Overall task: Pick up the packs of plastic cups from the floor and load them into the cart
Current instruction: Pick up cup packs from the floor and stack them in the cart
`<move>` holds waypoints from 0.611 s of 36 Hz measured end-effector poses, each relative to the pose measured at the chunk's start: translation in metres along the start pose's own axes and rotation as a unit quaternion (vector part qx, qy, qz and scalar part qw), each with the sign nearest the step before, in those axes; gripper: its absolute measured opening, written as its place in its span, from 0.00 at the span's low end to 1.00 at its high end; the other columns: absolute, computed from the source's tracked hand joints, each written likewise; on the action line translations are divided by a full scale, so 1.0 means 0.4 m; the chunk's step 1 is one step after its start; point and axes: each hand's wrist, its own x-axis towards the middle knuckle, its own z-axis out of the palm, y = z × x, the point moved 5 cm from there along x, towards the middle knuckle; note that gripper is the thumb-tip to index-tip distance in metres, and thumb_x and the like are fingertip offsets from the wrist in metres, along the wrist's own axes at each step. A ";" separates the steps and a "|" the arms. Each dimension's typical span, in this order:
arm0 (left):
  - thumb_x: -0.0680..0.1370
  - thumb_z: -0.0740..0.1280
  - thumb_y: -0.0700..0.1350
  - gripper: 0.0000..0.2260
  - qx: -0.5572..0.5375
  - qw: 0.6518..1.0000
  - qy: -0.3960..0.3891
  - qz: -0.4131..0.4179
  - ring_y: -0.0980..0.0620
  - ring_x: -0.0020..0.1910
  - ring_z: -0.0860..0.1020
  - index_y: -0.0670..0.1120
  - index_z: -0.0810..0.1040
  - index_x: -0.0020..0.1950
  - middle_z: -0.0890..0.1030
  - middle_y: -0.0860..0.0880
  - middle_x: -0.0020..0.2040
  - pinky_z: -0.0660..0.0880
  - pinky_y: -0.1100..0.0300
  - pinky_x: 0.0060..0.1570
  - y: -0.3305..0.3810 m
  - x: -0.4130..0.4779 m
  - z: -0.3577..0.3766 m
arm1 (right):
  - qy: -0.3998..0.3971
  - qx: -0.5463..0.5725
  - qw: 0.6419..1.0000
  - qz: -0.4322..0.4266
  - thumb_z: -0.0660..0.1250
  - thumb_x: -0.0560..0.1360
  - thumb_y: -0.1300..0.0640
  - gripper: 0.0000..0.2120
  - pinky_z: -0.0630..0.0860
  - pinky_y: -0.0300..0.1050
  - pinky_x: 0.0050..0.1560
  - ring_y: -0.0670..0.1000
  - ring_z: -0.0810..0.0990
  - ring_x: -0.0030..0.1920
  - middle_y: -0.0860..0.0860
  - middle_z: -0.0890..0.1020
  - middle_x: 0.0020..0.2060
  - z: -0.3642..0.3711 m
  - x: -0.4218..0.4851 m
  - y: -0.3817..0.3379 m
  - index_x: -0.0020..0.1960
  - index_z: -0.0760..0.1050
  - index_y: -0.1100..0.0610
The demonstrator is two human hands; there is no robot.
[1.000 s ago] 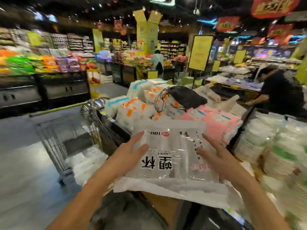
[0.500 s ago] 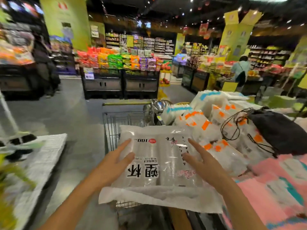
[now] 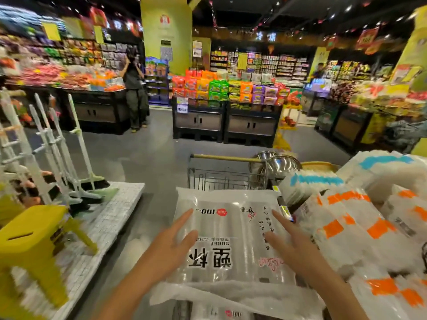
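Observation:
I hold a clear pack of plastic cups flat between both hands, right over the wire shopping cart. Black characters and a small red mark are printed on it. My left hand presses its left side and my right hand its right side, fingers spread along the wrap. Another pack lies lower down under it, partly hidden. The cart's basket is mostly covered by the held pack; its yellow handle bar shows beyond.
Stacks of packs with orange and blue bands crowd the right. Steel bowls sit beside the cart. A yellow stool, white drying racks and a white platform stand left. Display tables and a person lie ahead.
My view has swung left, bringing the cart from the left side to straight ahead. The pack stays gripped in both hands and now hovers over the cart.

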 end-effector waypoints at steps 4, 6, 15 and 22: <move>0.78 0.59 0.64 0.24 0.019 1.000 0.001 -0.009 0.58 0.74 0.58 0.74 0.56 0.72 0.61 0.64 0.72 0.59 0.52 0.71 -0.048 0.119 -0.025 | -0.005 -0.021 1.000 0.016 0.64 0.81 0.40 0.28 0.69 0.37 0.45 0.37 0.70 0.35 0.41 0.66 0.30 0.033 0.115 -0.010 0.78 0.60 0.33; 0.78 0.59 0.63 0.24 0.024 1.000 -0.005 -0.013 0.60 0.73 0.58 0.74 0.55 0.72 0.61 0.62 0.74 0.59 0.54 0.70 -0.072 0.173 -0.032 | -0.016 -0.022 0.999 0.028 0.63 0.81 0.40 0.27 0.69 0.32 0.37 0.42 0.73 0.30 0.44 0.69 0.26 0.054 0.162 -0.011 0.77 0.58 0.32; 0.78 0.59 0.64 0.25 0.032 0.998 -0.029 -0.035 0.56 0.70 0.65 0.78 0.51 0.70 0.66 0.58 0.69 0.64 0.54 0.66 -0.198 0.375 0.031 | -0.020 0.006 0.998 0.052 0.64 0.80 0.40 0.32 0.69 0.32 0.47 0.37 0.76 0.38 0.46 0.79 0.47 0.130 0.326 0.079 0.81 0.55 0.34; 0.78 0.61 0.61 0.26 -0.005 0.997 -0.047 -0.061 0.63 0.74 0.57 0.74 0.53 0.73 0.59 0.67 0.74 0.58 0.55 0.72 -0.343 0.438 0.199 | -0.043 0.013 0.996 0.072 0.66 0.81 0.43 0.33 0.68 0.32 0.56 0.39 0.74 0.58 0.47 0.75 0.66 0.216 0.411 0.269 0.82 0.54 0.37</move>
